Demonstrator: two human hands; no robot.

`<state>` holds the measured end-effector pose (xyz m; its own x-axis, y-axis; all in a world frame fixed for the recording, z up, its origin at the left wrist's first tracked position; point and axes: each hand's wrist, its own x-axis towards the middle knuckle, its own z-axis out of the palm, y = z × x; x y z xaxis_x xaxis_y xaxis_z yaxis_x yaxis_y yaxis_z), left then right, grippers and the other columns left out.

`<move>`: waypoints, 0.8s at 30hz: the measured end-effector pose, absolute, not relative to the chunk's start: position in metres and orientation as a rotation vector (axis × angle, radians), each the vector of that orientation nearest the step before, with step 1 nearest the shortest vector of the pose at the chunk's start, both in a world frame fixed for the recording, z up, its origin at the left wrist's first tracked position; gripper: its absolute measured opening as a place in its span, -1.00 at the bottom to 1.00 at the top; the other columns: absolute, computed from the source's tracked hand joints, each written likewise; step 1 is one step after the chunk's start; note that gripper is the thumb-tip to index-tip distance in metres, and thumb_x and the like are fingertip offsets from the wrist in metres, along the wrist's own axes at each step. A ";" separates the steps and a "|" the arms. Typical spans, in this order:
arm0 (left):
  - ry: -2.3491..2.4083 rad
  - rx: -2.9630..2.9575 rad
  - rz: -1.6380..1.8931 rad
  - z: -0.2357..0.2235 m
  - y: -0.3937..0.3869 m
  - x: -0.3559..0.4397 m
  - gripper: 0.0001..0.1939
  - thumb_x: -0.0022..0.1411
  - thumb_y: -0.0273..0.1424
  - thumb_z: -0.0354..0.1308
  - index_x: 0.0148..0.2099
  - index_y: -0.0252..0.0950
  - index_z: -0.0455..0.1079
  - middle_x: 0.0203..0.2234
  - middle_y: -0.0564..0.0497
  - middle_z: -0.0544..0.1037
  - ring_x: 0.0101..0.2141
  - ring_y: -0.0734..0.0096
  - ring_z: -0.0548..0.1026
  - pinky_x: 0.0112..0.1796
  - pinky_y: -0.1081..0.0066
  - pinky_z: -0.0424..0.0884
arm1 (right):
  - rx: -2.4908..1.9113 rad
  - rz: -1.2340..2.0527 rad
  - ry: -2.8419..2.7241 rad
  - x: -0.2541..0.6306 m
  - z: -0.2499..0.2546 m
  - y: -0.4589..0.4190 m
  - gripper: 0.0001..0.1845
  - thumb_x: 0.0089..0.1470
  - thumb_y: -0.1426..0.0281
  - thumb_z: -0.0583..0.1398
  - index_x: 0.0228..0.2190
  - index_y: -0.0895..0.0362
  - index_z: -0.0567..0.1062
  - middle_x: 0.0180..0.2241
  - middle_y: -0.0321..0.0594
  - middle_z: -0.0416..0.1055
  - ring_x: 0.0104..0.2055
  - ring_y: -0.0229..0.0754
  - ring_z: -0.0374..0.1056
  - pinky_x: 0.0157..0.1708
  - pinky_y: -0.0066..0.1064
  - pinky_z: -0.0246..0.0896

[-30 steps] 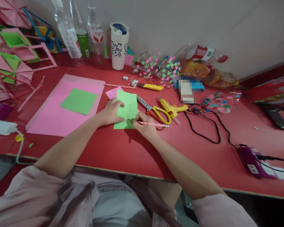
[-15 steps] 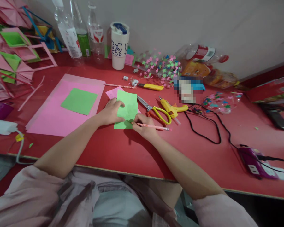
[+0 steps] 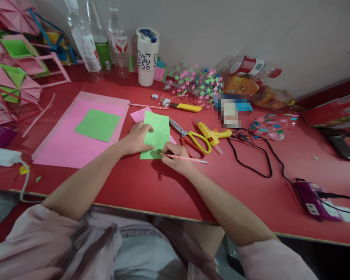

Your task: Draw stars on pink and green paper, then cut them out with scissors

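A light green sheet of paper (image 3: pixel 158 128) lies upright in front of me on the red table, partly over a smaller pink paper (image 3: pixel 137 114). My left hand (image 3: pixel 137 139) rests flat on its left edge, thumb and fingers apart. My right hand (image 3: pixel 176 154) grips a pink patterned pencil (image 3: pixel 189 158), whose eraser end points right. The pencil's tip is at the sheet's lower right part, mostly hidden by my fingers. Just right of the sheet lie scissors (image 3: pixel 197 140) with yellow and red handles, partly behind my right hand.
A yellow glue gun (image 3: pixel 211 134) and a yellow utility knife (image 3: pixel 188 107) lie beyond the scissors. Left are large pink sheets (image 3: pixel 58 147) under a green square (image 3: pixel 97 125). A tumbler (image 3: pixel 147 58) stands behind, near bottles (image 3: pixel 84 46). A black cable (image 3: pixel 270 155) runs to a purple socket box (image 3: pixel 315 200).
My right hand and the pencil have shifted slightly down and left along the sheet's lower part. My left hand and the paper stay put.
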<state>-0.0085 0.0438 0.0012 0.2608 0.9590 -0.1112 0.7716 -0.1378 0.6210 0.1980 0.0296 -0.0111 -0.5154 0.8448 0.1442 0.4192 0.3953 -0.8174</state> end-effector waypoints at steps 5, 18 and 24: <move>1.561 1.971 0.434 -0.001 0.045 -0.009 -0.47 0.02 -0.29 0.31 0.02 -0.20 0.22 0.01 -0.09 0.21 0.16 -0.04 0.22 0.15 -0.01 0.23 | -1.073 1.025 -2.108 0.198 -0.009 0.029 -0.85 -0.12 0.46 0.13 -0.59 0.07 0.21 -0.64 -0.44 0.15 -0.58 -0.36 0.03 -0.55 -0.47 -0.06; 1.525 2.019 0.495 0.002 0.043 -0.012 -0.49 0.10 -0.29 0.27 0.07 -0.21 0.24 -0.06 -0.08 0.17 0.14 0.00 0.24 0.17 0.07 0.22 | -1.149 1.052 -1.945 0.196 -0.004 0.030 -0.92 0.06 0.34 0.15 -0.42 0.07 0.34 -0.49 -0.33 0.36 -0.43 -0.29 0.29 -0.42 -0.45 0.16; 1.686 2.019 0.472 -0.004 0.043 -0.004 -0.45 0.05 -0.21 0.35 0.02 -0.25 0.23 -0.03 -0.12 0.16 0.16 -0.06 0.21 0.21 0.00 0.14 | -1.048 1.262 -1.837 0.199 -0.006 0.032 -0.80 0.11 0.22 0.16 -0.40 0.08 0.32 -0.51 -0.33 0.39 -0.48 -0.29 0.33 -0.46 -0.45 0.22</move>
